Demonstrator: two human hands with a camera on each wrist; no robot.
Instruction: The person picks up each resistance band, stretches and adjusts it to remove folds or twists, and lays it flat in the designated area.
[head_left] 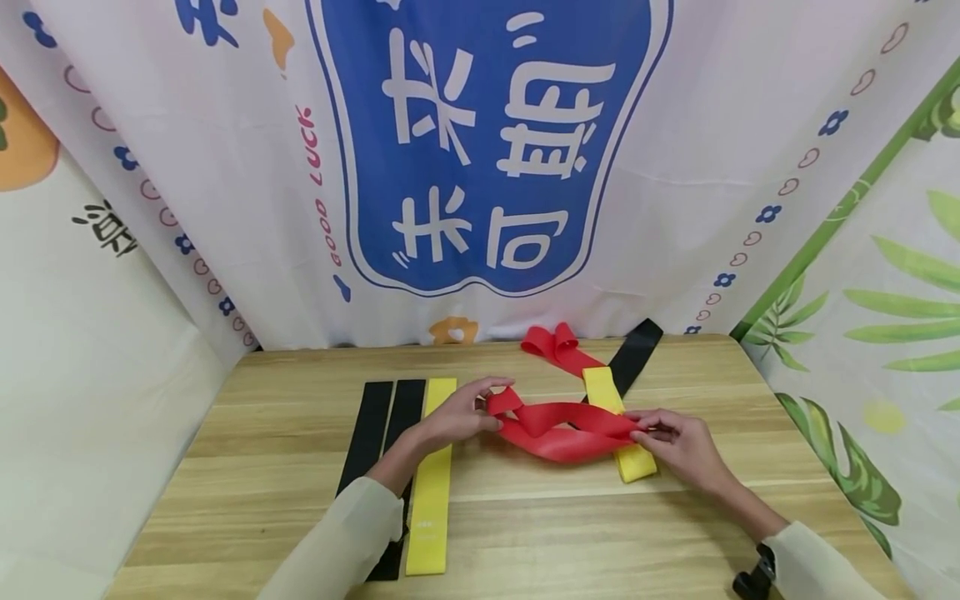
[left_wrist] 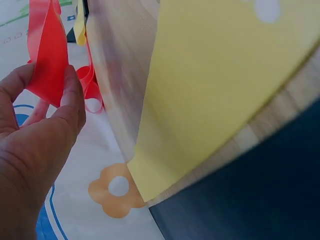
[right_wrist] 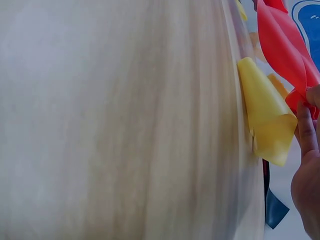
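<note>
A red elastic loop band (head_left: 558, 446), slightly twisted, is stretched loosely between both hands above the table. At its left end, my left hand (head_left: 461, 412) pinches it between thumb and fingers; the left wrist view shows the same grip on the red band (left_wrist: 48, 55). My right hand (head_left: 682, 446) pinches the other end, seen at the edge of the right wrist view with the red band (right_wrist: 282, 40). Beneath the right end lies a yellow band (head_left: 636, 463), partly covered by the red one.
Two flat black bands (head_left: 366, 433) and a flat yellow band (head_left: 431, 508) lie side by side at the left. Toward the back right are another red band (head_left: 555, 346), curled up, and a black band (head_left: 637, 354). A printed curtain (head_left: 300, 275) hangs behind the wooden table (head_left: 247, 467).
</note>
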